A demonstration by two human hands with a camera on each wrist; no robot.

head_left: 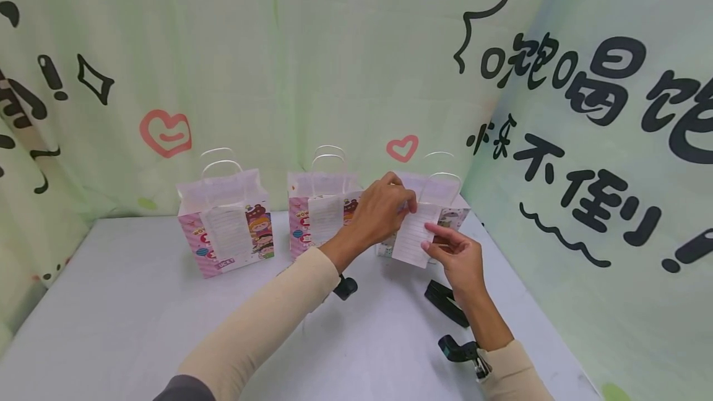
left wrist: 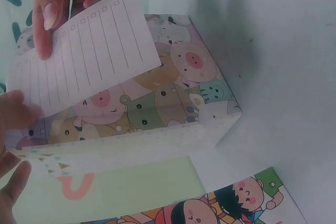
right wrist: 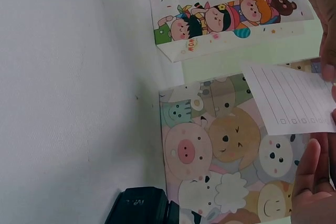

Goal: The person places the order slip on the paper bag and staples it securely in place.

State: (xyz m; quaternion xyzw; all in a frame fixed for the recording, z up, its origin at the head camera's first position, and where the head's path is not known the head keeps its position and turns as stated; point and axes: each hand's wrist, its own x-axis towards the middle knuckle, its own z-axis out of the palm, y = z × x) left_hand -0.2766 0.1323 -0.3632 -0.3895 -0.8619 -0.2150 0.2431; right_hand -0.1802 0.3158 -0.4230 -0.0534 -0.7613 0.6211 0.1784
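Observation:
A lined paper sheet (head_left: 414, 237) with a column of small checkboxes lies against the front of the right-hand gift bag (left wrist: 173, 93), which is printed with cartoon animals. My left hand (head_left: 381, 209) pinches the sheet near its upper edge, close under the bag's rim. At the sheet's right side, my right hand (head_left: 459, 258) holds the edge with thumb and forefinger. In the left wrist view, part of the sheet (left wrist: 100, 51) stands tilted off the bag's printed face. Behind the sheet, part of the animal print is hidden.
Two pink gift bags, one at left (head_left: 192, 228) and one in the middle (head_left: 299, 221), each bear a lined sheet on the front. A black stapler (head_left: 445, 303) lies on the white table (head_left: 139, 308) beside my right wrist. Printed curtains (head_left: 234, 67) stand behind.

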